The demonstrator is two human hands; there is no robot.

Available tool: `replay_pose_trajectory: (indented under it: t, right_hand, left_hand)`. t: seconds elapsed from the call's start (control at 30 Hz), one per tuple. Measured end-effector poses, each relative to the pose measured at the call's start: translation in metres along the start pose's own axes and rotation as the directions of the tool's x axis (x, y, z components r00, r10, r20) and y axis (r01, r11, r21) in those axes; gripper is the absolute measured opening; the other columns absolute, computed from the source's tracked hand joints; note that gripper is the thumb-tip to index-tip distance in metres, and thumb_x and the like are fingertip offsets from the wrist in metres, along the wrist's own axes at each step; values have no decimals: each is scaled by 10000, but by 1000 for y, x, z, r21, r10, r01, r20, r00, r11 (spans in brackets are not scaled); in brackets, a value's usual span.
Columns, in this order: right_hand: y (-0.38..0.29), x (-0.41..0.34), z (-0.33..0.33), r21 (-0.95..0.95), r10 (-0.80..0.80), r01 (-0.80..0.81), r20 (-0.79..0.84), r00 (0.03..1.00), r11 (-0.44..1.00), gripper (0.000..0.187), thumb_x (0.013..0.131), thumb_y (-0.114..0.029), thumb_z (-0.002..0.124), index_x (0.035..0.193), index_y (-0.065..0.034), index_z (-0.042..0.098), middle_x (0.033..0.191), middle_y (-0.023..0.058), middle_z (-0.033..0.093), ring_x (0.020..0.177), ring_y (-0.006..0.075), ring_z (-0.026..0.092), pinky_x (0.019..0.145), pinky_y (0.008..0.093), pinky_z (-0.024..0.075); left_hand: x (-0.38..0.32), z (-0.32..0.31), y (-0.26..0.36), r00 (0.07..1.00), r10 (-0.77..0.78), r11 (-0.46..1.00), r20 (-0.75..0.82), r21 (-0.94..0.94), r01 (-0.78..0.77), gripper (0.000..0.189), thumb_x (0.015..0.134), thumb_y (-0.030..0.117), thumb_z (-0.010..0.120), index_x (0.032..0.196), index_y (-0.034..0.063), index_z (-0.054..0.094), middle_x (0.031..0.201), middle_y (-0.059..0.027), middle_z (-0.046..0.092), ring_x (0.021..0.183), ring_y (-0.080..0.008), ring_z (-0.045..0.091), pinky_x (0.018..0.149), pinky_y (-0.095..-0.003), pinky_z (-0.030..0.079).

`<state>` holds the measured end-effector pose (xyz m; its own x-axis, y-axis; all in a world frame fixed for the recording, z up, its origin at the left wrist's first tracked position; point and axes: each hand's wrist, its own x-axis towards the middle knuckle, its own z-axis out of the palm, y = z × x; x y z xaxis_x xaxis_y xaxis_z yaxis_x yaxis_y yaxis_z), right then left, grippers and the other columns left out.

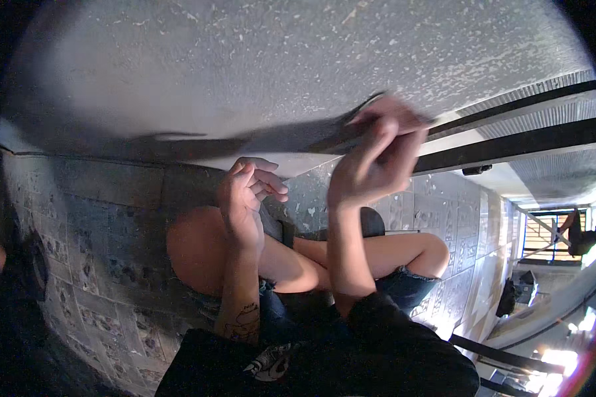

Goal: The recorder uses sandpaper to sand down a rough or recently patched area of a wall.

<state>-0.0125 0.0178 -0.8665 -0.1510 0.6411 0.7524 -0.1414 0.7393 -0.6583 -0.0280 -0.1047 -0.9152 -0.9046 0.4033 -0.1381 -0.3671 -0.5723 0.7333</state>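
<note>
In front of me rises a grey wall (203,74) with pale specks and flaked patches. My right hand (385,144) is up against it, blurred, with the fingers bent over a thin flat thing (370,101). Only a dark edge of that thing shows past the fingers, and its kind cannot be made out. Lower and to the left, my left hand (253,186) hangs in the air before the wall. Its fingers are loosely curled and apart, with nothing in them. A long shadow stretches left across the wall from my right hand.
My crossed bare legs (298,268) rest on a patterned tile floor (114,278), close to the wall's foot. Dark bars (516,144) run beside corrugated sheeting (546,171) at the right. Farther off are a barred window (551,233) and a dark bundle (506,297).
</note>
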Motion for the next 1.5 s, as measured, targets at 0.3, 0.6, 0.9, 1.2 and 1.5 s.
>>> replay_pose_trajectory:
  t: [0.3,0.6,0.9,1.2,1.5]
  right_hand:
    - [-9,-1,7,194,-19,20,-10,1000,981,262,986,-204,483,865,16,557,729,61,593,653,95,519,587,214,400]
    - [19,-70,3,-2,137,-137,100,986,991,125,960,-53,466,935,46,539,808,80,619,723,105,570,667,227,456]
    - [-10,20,5,169,-77,90,-85,993,981,167,940,-71,517,1000,84,521,755,130,614,630,155,569,580,262,473]
    - [26,-76,-4,78,214,-228,155,965,971,190,965,-119,493,868,28,565,774,62,615,685,125,563,679,251,463]
    - [-18,41,1,130,-116,128,-94,989,983,190,951,-133,532,883,45,535,710,100,591,613,135,539,586,254,448]
  left_hand:
    - [-1,-4,1,997,17,999,-71,-29,-19,370,891,337,465,905,-15,577,696,-106,583,641,-188,591,595,-298,487]
    - [-1,-7,3,999,21,997,-48,-72,-24,369,893,341,463,885,-7,589,676,-104,582,621,-177,577,587,-298,465]
    - [-1,-12,2,999,5,998,-46,-60,-7,363,897,371,465,914,32,592,703,-67,595,657,-165,570,609,-307,439]
    - [-2,-9,4,999,4,998,-49,-58,-7,349,889,329,465,880,3,590,667,-106,589,615,-185,578,614,-303,470]
    - [1,-4,1,995,-56,998,-85,-18,54,357,883,357,466,898,16,572,691,-85,582,629,-177,573,606,-298,459]
